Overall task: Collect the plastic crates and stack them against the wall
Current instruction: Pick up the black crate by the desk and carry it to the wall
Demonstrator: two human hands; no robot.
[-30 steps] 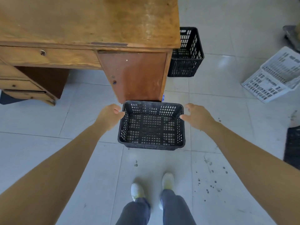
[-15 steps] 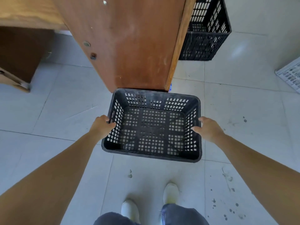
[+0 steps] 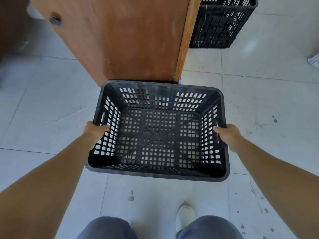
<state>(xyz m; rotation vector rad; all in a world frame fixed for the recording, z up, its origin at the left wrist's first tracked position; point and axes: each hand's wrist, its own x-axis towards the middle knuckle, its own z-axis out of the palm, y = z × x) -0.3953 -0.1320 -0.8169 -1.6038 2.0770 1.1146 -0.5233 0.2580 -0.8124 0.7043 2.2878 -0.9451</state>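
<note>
two hands, left grip [image 3: 95, 131] and right grip [image 3: 227, 135] clamped on black crate [image 3: 157, 135] side walls

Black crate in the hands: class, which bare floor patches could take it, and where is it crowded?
Free: tiles left of the black crate, beside the wooden desk; tiles right of it, below the second crate. Crowded: ahead against the desk; near the shoe. Left hand and right hand grip its sides.

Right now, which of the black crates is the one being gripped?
The near black crate in front of the wooden desk, with the left hand and right hand on its side walls. The far black crate beyond the desk is untouched.
</note>
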